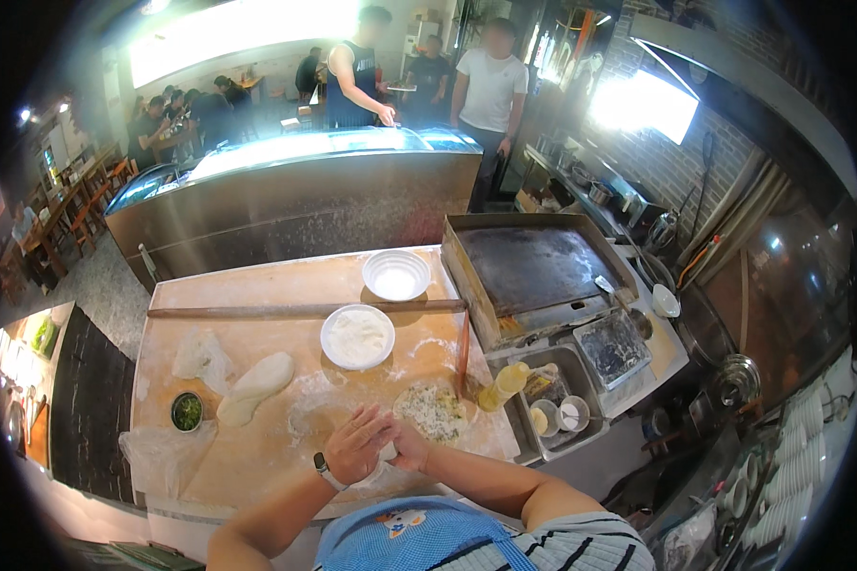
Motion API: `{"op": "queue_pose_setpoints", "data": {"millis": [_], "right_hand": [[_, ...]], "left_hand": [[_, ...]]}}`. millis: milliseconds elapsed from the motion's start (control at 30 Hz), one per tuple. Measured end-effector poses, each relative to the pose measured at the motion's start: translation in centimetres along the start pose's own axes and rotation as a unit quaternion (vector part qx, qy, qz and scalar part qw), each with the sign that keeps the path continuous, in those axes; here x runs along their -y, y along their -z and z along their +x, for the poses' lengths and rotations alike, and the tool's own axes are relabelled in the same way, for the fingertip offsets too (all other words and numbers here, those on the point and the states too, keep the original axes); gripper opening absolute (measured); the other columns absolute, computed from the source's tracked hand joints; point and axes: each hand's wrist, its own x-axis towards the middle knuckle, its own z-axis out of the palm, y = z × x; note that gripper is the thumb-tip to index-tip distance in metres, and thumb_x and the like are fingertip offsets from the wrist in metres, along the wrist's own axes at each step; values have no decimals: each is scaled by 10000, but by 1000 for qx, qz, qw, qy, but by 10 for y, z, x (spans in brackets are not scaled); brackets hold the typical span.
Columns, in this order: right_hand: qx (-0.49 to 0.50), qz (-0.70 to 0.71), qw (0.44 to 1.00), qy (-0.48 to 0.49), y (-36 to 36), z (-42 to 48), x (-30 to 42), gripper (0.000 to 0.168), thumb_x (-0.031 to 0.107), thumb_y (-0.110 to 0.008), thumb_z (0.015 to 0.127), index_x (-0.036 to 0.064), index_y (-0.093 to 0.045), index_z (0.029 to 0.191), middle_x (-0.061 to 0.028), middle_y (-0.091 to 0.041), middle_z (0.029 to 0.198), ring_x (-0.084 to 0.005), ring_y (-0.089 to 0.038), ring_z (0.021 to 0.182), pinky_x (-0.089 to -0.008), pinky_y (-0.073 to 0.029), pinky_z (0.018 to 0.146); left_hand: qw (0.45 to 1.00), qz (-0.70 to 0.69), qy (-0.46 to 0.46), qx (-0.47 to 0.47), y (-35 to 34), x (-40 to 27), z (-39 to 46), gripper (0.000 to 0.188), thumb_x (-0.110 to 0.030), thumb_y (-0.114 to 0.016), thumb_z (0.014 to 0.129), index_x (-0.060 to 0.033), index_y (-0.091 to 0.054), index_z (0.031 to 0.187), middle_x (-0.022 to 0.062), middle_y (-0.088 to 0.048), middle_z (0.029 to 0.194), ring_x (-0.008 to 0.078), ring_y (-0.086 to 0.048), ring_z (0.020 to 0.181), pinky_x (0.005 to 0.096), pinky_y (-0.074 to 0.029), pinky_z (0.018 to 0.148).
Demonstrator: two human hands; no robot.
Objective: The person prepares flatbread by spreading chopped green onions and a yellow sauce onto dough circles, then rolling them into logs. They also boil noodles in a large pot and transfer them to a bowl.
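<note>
My left hand [361, 442], with a watch on its wrist, and my right hand [408, 448] meet over the near part of the floured wooden board [271, 464]. A small white patch shows between them; whether it is held dough or flour behind them I cannot tell. Just beyond my right hand lies a flat round of dough [432, 412] covered with white and green bits. To the left rests a long lump of pale dough [257, 389]. A white bowl of flour [358, 337] stands farther back, in front of a second white bowl [396, 275].
A long rolling pin [243, 310] crosses the board; a thinner one [463, 353] lies at right. A cup of chopped greens [187, 412] stands left by plastic film [168, 457]. An oil bottle [503, 385], a steel tray [578, 446] and a griddle [535, 264] are right. People stand beyond the counter.
</note>
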Motion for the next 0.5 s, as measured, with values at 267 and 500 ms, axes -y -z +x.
{"op": "queue_pose_setpoints", "data": {"millis": [267, 500], "right_hand": [[-140, 151, 979, -10, -13, 13, -5, 338, 175, -686, 858, 48, -617, 1164, -110, -646, 1104, -217, -606, 1025, -331, -467, 911], [-34, -389, 858, 334, -15, 11, 41, 364, 273, -550, 966, 16, -577, 1223, -115, -609, 1235, -224, -599, 1090, -336, -454, 955]], "left_hand": [[966, -3, 243, -83, -22, 14, -6, 404, -116, -511, 903, 22, -531, 1282, 171, -555, 1305, 292, -522, 1237, 410, -414, 1042], [632, -464, 549, -289, -28, -7, 22, 391, -128, -437, 958, 56, -516, 1294, 186, -550, 1318, 270, -537, 1212, 348, -399, 1045]]}}
